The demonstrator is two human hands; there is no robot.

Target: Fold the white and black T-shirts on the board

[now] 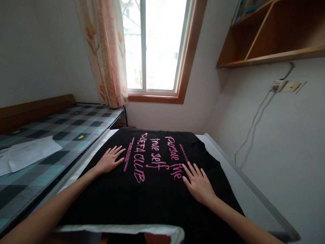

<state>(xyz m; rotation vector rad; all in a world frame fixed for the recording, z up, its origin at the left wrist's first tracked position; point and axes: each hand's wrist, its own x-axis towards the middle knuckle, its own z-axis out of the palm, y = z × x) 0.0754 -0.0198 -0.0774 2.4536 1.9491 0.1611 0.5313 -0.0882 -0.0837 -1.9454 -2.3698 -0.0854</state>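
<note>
A black T-shirt (157,200) with pink lettering lies spread out over a white-covered table (254,200), its print turned sideways to me. My left hand (109,160) rests flat on the cloth, left of the lettering, with fingers apart. On the other side, my right hand (197,181) lies flat too, its fingertips beside the pink words nearest the neckline. Neither hand grips anything. Part of the shirt hangs over the table's near edge at the lower right.
A bed with a checked mattress (63,125) stands to the left, with white papers (33,154) on it. Behind are a window (157,47) and a floral curtain (109,51). A wooden shelf (269,57) and a socket with a cable (278,86) are on the right wall.
</note>
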